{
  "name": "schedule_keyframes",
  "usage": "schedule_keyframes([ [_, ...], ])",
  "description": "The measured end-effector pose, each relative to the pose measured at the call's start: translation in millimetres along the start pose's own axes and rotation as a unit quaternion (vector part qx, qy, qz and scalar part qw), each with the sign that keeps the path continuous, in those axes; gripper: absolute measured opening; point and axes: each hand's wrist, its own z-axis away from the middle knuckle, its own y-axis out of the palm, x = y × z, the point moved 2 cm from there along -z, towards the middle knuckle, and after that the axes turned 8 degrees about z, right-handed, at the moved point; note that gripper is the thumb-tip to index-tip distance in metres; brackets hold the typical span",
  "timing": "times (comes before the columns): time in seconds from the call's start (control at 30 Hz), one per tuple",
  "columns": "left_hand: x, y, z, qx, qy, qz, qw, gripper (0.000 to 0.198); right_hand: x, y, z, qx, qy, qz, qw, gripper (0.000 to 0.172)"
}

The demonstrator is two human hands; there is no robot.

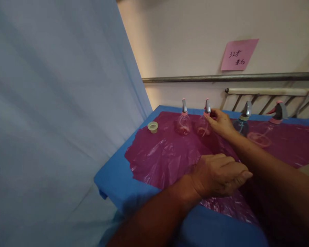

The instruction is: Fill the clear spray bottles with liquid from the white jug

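Note:
My right hand [220, 122] has its fingers round the neck of a clear spray bottle [203, 127] with a pink collar and grey trigger head. The bottle stands upright, with a little pinkish-red liquid at the bottom. To its left is a similar spray bottle [183, 126], not touched. Closer to me, above the purple plastic sheet [167, 154], my left hand [220, 175] is closed with curled fingers. Whatever it holds, if anything, is hidden.
Right of my hand stand a teal spray bottle [241, 126] and a larger pink-collared one [261, 135]. A small pale cup [152, 127] sits on the left. Blue cloth [118, 181] covers the table. A light-blue curtain [54, 120] hangs on the left; a metal pipe [195, 79] crosses the wall.

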Motion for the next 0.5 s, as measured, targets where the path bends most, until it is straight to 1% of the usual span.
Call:
schedule_keyframes([
  [0.07, 1.2, -0.8, 0.4, 0.006, 0.002, 0.000, 1.000, 0.036, 0.1, 0.0, 1.9, -0.001, -0.009, -0.004, 1.000, 0.049],
  [0.13, 3.0, -2.8, 0.9, 0.005, 0.001, 0.000, 1.000, 0.036, 3.1, -3.8, 6.8, -0.006, -0.018, -0.003, 1.000, 0.055],
  [0.2, 4.7, -5.4, 0.8, -0.002, -0.004, 0.003, 1.000, 0.040, 10.0, -14.0, 16.7, -0.017, -0.022, 0.004, 1.000, 0.060],
  [0.27, 5.5, -7.6, 0.4, -0.010, -0.005, 0.016, 1.000, 0.048, 21.3, -32.3, 30.7, -0.037, -0.030, 0.010, 0.999, 0.058],
  [0.33, 4.8, -8.8, -0.1, -0.016, 0.001, 0.036, 0.999, 0.054, 34.6, -57.8, 44.4, -0.079, -0.051, 0.011, 0.995, 0.049],
  [0.4, 3.4, -8.9, -0.5, -0.023, 0.010, 0.054, 0.998, 0.059, 43.3, -85.7, 53.1, -0.150, -0.071, 0.008, 0.986, 0.041],
  [0.47, 1.9, -8.4, -0.5, -0.031, 0.018, 0.063, 0.997, 0.061, 40.4, -108.0, 54.4, -0.221, -0.065, 0.002, 0.973, 0.039],
  [0.5, 1.5, -8.1, -0.5, -0.034, 0.021, 0.065, 0.997, 0.062, 33.8, -114.8, 52.8, -0.244, -0.049, 0.001, 0.969, 0.043],
])
